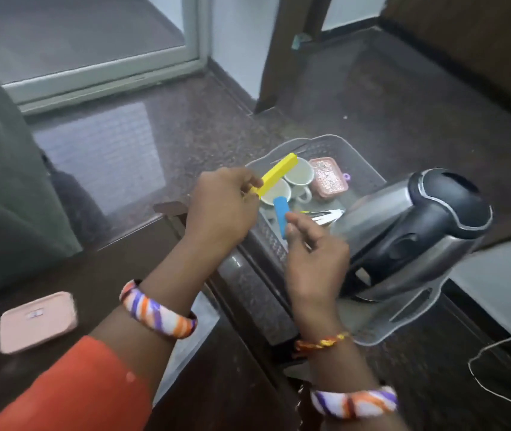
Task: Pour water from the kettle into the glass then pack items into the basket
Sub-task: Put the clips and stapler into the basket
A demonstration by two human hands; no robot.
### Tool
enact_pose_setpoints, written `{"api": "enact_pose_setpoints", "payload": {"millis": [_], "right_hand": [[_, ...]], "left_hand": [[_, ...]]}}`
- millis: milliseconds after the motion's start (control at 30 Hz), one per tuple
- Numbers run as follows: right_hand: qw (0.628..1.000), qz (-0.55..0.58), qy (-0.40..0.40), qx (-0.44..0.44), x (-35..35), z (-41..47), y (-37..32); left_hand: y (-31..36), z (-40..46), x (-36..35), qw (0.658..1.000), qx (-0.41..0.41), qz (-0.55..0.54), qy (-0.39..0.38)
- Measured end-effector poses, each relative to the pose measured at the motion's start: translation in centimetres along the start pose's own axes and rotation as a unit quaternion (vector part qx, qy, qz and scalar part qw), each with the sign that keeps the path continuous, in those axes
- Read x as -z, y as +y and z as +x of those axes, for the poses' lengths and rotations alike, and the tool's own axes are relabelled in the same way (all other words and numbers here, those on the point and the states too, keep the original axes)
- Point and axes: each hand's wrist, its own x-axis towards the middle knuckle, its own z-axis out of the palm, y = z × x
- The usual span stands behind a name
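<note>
Pinched between left hand (220, 206) thumb and fingers: yellow clip (279, 174), angled toward one o'clock over the basket (369, 172). Held in closed right hand (310, 253) fingers: blue clip (280, 213), pointing to twelve. Already packed: two white cups (300, 174), pink box (328, 178), metal utensils (325, 214), and kettle (415, 231) tipped at three o'clock. No glass in sight. Left outside at eight o'clock: pink lid (38, 321). Clips judged light, stiff plastic, best taken mid-length; cups fragile beneath.
</note>
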Motion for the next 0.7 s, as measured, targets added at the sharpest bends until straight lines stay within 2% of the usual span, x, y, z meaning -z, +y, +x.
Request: {"api": "enact_pose_setpoints", "payload": {"millis": [100, 267, 367, 433, 500, 600, 700], "right_hand": [[0.991, -0.124, 0.02, 0.049, -1.5, 2.0, 1.1], [0.951, -0.298, -0.056, 0.053, -2.4, 4.9, 2.1], [0.932, -0.353, -0.059, 0.06, -2.7, 5.7, 3.0], [0.938, -0.329, -0.017, 0.109, -3.0, 5.7, 3.8], [0.955, -0.25, 0.035, 0.154, -3.3, 5.5, 4.3], [0.979, -0.112, 0.1, 0.136, -2.8, 5.2, 4.7], [0.976, -0.117, 0.13, 0.126, -2.3, 5.0, 5.4]], "left_hand": [[0.4, 1.2, -1.6, 0.999, -0.022, 0.041, -0.015], [0.0, 2.0, -2.7, 0.996, -0.017, 0.075, -0.036], [-0.1, 2.6, -2.9, 0.996, -0.013, 0.08, -0.038], [-0.1, 3.0, -3.1, 0.996, -0.01, 0.081, -0.04], [-0.1, 3.2, -3.5, 0.996, -0.004, 0.075, -0.041], [-0.2, 3.4, -4.2, 0.997, 0.001, 0.068, -0.035], [-0.6, 3.4, -4.9, 0.997, 0.008, 0.062, -0.033]]}}
